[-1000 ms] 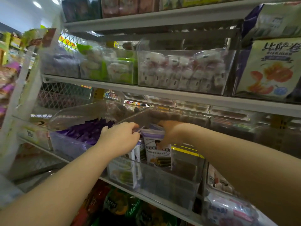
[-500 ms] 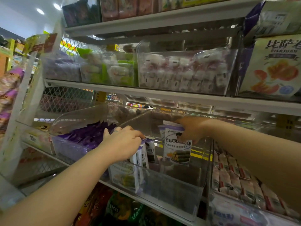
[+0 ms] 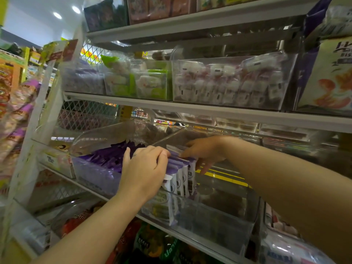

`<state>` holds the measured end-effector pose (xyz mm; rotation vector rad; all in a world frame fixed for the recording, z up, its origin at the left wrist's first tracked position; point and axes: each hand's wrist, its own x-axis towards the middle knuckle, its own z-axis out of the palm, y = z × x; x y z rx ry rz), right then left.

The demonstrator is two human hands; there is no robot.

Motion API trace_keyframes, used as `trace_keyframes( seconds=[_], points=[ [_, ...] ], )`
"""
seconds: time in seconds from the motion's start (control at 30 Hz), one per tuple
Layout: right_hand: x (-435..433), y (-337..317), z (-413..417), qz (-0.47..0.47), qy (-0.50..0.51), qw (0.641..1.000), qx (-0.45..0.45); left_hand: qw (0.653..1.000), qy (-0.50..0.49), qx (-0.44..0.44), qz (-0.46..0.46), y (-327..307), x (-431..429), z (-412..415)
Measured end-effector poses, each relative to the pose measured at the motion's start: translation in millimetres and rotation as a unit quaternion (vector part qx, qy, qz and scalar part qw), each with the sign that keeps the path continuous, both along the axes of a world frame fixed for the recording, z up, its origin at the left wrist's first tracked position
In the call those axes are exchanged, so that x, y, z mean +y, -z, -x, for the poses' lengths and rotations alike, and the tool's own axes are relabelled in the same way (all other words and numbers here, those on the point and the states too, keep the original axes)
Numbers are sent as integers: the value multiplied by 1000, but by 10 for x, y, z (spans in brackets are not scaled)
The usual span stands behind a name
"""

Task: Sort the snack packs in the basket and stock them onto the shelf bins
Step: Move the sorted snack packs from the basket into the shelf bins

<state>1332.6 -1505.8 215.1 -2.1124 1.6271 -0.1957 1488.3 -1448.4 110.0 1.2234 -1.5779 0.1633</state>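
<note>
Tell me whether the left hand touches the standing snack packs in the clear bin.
Touching. The head view shows the left hand curled over the tops of the snack packs, with no gap.

1. The clear bin [image 3: 219, 225] is showing as smooth, transparent plastic, catching soft glare.
2. The snack packs [image 3: 179, 181] are shining as glossy film wrappers.
3. The shelf edge [image 3: 209, 111] is looking like matt, smooth painted metal.
4. The side panel [image 3: 83, 115] is showing as white-coated wire mesh.
</note>
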Motion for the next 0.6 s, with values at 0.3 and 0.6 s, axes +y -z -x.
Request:
trace_keyframes(
  seconds=[0.3, 0.6],
  points=[
    [44, 113, -29, 67, 14, 998, -2, 992, 45, 36, 116, 255, 9, -29],
    [782, 344, -106, 455, -88, 885, 41, 987, 21, 56, 150, 412, 306, -136]
  ],
)
